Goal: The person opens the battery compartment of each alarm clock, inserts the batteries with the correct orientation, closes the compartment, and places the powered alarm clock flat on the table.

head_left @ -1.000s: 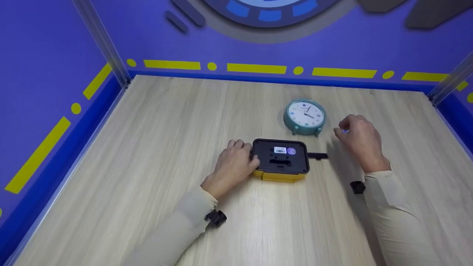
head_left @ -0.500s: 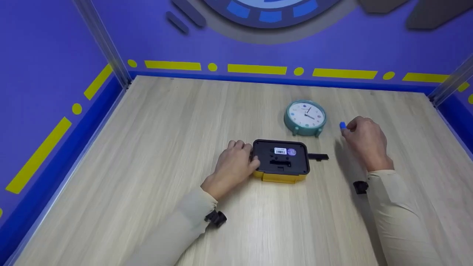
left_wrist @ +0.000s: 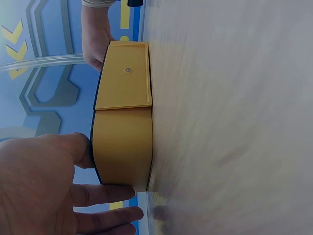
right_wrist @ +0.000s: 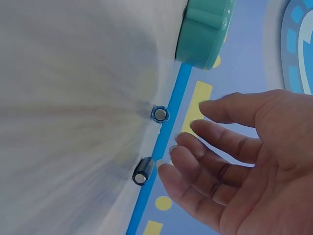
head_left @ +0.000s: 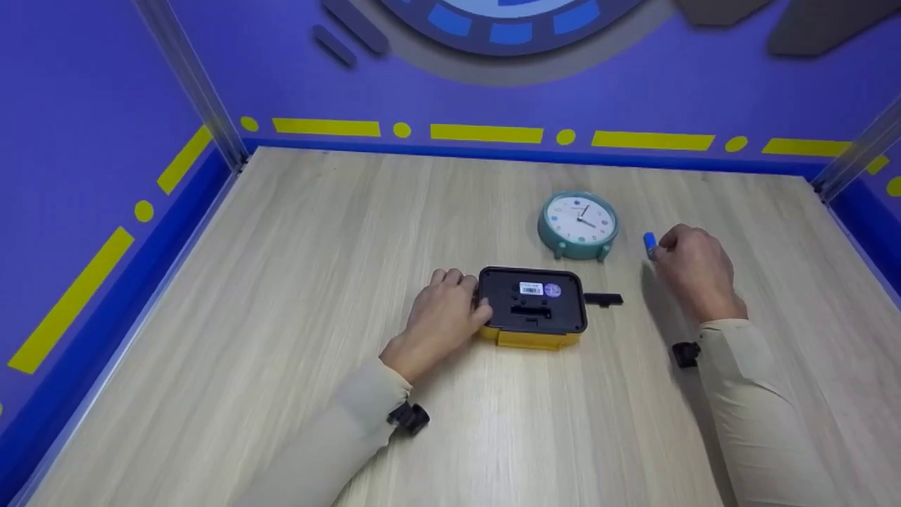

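My left hand [head_left: 442, 313] grips one end of a yellow clock [head_left: 538, 341] lying face down, its black back up and its battery slot bare. In the left wrist view, the thumb [left_wrist: 78, 149] lies at the back's edge and a finger [left_wrist: 105, 194] against the end of the yellow case [left_wrist: 122, 142]. My right hand [head_left: 693, 271] is over the table beside a blue battery [head_left: 649, 241]. From the right wrist, its fingers [right_wrist: 186, 156] look spread and hold nothing. Two batteries lie apart from them there, a blue one [right_wrist: 160, 114] and a dark one [right_wrist: 142, 172].
A green round clock [head_left: 578, 224] lies face up behind the yellow one, left of the right hand. A black battery cover [head_left: 604, 299] lies just right of the yellow clock. Blue walls [head_left: 479, 91] with yellow marks border the wooden table [head_left: 338, 232].
My right hand has shifted slightly right and toward me, and more of the blue battery shows beside its fingertips. The left hand and yellow clock have stayed in place.
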Demonstrator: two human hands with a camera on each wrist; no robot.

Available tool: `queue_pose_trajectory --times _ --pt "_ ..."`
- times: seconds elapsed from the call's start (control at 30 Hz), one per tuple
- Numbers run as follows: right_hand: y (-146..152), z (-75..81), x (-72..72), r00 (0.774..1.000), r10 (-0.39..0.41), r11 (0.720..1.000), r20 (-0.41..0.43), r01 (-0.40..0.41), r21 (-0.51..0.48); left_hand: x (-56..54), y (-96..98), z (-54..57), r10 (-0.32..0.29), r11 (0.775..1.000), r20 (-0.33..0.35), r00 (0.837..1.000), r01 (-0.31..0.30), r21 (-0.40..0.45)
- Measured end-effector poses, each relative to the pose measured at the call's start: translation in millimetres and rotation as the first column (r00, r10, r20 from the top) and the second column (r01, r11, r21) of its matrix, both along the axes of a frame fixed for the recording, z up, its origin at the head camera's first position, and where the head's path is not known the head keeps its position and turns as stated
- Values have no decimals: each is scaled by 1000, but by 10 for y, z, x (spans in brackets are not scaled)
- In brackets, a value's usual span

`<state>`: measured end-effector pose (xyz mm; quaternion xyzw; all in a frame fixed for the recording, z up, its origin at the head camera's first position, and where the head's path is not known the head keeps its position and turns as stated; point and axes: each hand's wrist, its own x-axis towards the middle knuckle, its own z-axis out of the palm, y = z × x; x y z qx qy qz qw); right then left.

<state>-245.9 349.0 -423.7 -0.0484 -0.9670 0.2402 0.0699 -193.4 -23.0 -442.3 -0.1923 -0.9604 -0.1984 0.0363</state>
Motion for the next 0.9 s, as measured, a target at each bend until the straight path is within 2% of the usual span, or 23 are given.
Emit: queue_pose_trajectory --times 0.4,0.9 --pt "-9 -19 -102 999 -19 1000 31 19 -2 -7 -6 -9 1 1000 -6 1000 -1 3" --pt "61 -31 -157 997 -12 1000 78 13 -1 -5 -7 -4 -5 1000 -12 1000 5 -5"
